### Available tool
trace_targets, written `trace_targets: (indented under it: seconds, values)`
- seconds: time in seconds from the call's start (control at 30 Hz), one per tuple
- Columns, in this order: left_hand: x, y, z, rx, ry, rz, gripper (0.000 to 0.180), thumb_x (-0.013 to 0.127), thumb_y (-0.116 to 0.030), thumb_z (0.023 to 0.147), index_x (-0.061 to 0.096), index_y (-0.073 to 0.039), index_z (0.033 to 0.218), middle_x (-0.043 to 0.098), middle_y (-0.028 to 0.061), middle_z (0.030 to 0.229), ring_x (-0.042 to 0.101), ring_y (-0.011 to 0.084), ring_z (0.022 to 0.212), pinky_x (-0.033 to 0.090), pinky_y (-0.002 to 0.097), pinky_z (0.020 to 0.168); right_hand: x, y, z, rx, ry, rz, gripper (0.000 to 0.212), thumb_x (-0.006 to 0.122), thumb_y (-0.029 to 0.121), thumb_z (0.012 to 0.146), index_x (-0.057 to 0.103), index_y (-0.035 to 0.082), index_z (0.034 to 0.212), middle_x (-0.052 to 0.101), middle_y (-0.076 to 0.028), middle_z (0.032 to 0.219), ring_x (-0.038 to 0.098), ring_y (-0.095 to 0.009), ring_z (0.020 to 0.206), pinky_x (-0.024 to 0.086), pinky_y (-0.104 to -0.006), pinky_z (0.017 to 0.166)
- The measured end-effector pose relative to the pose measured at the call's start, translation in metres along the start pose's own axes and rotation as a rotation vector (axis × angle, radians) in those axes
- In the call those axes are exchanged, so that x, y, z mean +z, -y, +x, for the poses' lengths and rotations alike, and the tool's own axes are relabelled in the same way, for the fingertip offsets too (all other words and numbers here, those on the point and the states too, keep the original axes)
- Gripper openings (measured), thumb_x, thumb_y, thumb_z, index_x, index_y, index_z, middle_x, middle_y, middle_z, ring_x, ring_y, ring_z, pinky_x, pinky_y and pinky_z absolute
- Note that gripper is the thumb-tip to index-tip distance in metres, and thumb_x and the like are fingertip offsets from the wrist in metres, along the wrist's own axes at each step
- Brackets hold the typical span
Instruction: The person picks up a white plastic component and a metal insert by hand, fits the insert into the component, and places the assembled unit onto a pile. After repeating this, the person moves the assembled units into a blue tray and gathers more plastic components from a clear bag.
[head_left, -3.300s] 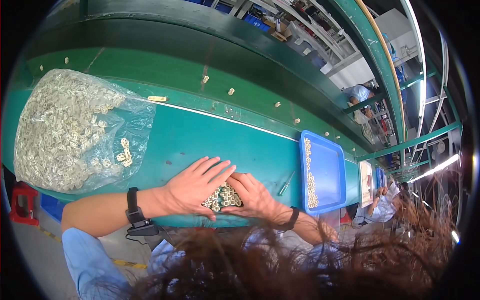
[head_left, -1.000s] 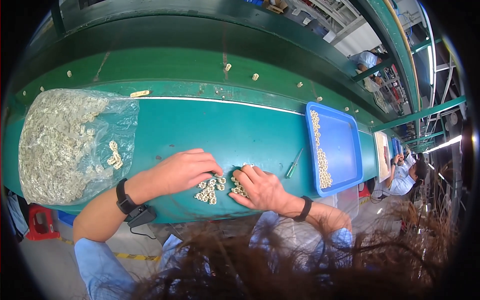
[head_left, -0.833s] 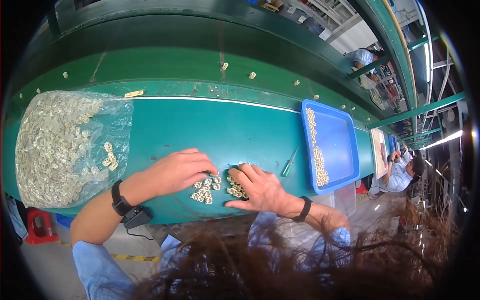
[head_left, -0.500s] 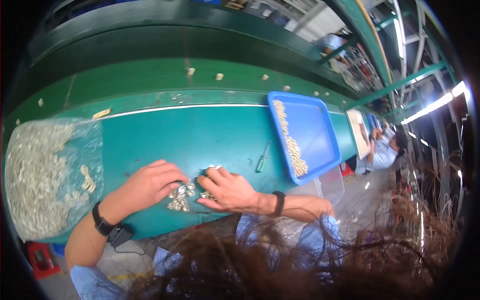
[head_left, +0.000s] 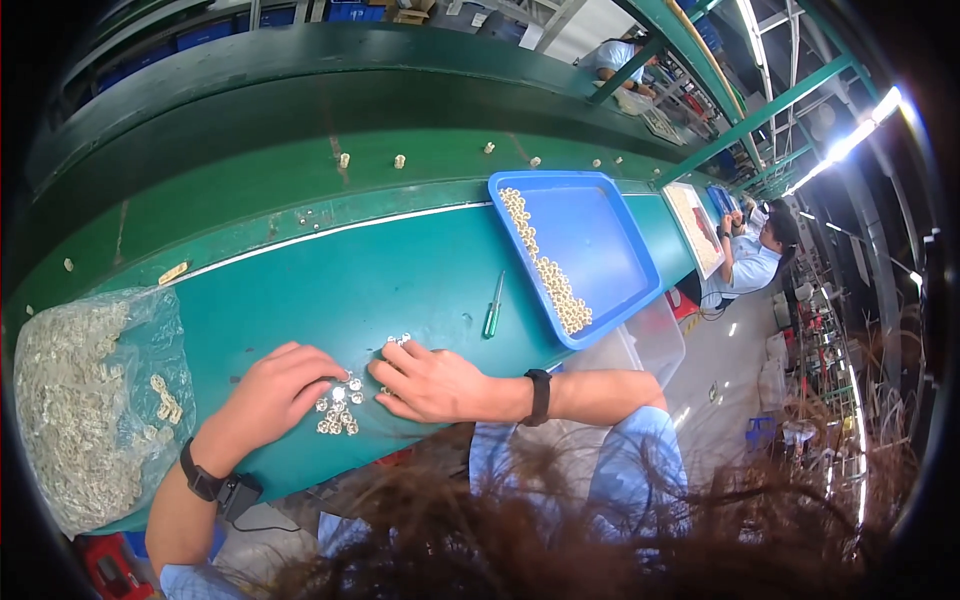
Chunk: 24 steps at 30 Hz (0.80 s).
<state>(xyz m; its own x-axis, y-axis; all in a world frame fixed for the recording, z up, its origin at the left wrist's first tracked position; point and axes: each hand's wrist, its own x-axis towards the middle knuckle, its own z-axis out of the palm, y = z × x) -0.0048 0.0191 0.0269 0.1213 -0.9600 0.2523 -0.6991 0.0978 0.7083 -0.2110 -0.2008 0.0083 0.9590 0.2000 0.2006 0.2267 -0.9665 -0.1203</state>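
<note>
A loose pile of small, round, shiny metal-looking parts [head_left: 338, 412] lies on the green bench top, between my two hands. My left hand [head_left: 270, 392] reaches the pile from the left, thumb and fingertips close together at its upper edge; whether a part is pinched there is hidden. On the other side, my right hand [head_left: 435, 385] rests low over the bench with its fingers bent and apart. A few more parts [head_left: 399, 340] show just beyond its fingertips, and the palm hides what is under it.
At the left lies a clear plastic bag [head_left: 80, 410] full of pale parts. A green-handled screwdriver [head_left: 493, 312] lies right of my hands, beside a blue tray [head_left: 610, 255] with rows of small parts. Several pieces stand on the green far strip [head_left: 440, 150]. A co-worker [head_left: 755, 255] sits farther right.
The whole view has shifted, so bench and tray appear farther left. The pile between my hands looks more spread out. Both hands stay beside it with small finger movements.
</note>
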Motion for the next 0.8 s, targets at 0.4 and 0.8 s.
trace_targets:
  seconds: [0.4, 0.8]
  values:
    - [-0.005, 0.0, -0.004, -0.041, 0.068, -0.022, 0.025, 0.077, -0.004, 0.099, 0.077, -0.009, 0.123, 0.076, 0.0072, 0.12, 0.07, 0.0313, 0.114, 0.057, 0.0431, 0.102, -0.01, -0.01, -0.007, 0.013, -0.081, 0.034, 0.038, 0.076, 0.034, 0.103, 0.063, 0.008, 0.128, 0.059, -0.011, 0.111, 0.07, -0.029, 0.093, 0.061, -0.0403, 0.059]
    - [-0.005, -0.001, 0.001, -0.027, 0.032, -0.02, 0.02, 0.077, -0.006, 0.1, 0.08, -0.009, 0.119, 0.079, 0.0087, 0.117, 0.072, 0.0328, 0.107, 0.059, 0.044, 0.097, -0.092, -0.071, -0.047, 0.464, -0.166, 0.004, 0.033, 0.075, 0.025, 0.103, 0.064, 0.007, 0.128, 0.064, -0.017, 0.117, 0.072, -0.042, 0.095, 0.061, -0.0514, 0.077]
